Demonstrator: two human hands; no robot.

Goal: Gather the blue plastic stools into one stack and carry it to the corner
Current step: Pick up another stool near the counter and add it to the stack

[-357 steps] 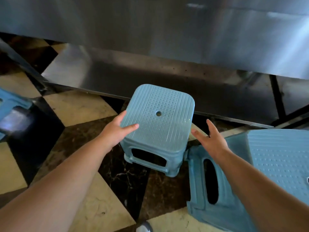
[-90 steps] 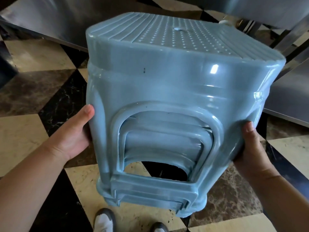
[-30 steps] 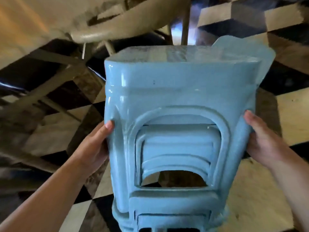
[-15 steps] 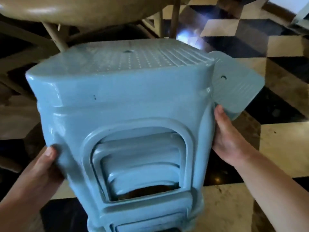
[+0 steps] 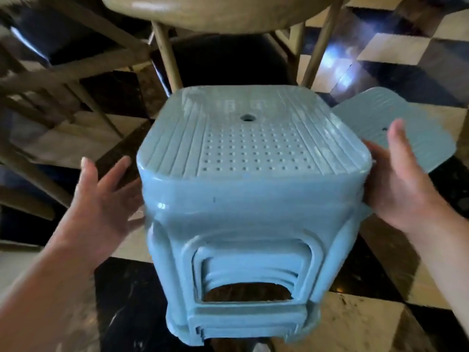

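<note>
Letting go of the stack of blue stools [image 5: 251, 199]: half a sec ago both hands clamped its sides w/ the stack tilted; now it looks set down upright on the checkered floor [image 5: 355, 323], just in front of a wooden chair [image 5: 215, 13]. Left hand [image 5: 101, 199] is beside the stack w/ fingers [image 5: 119, 171] spread wide, palm maybe grazing. Right hand [image 5: 403, 184] is flat, touching the top rim, not gripping. Another blue stool [image 5: 411, 123] stands just right of the stack, behind the right hand; prob next to gather.
</note>
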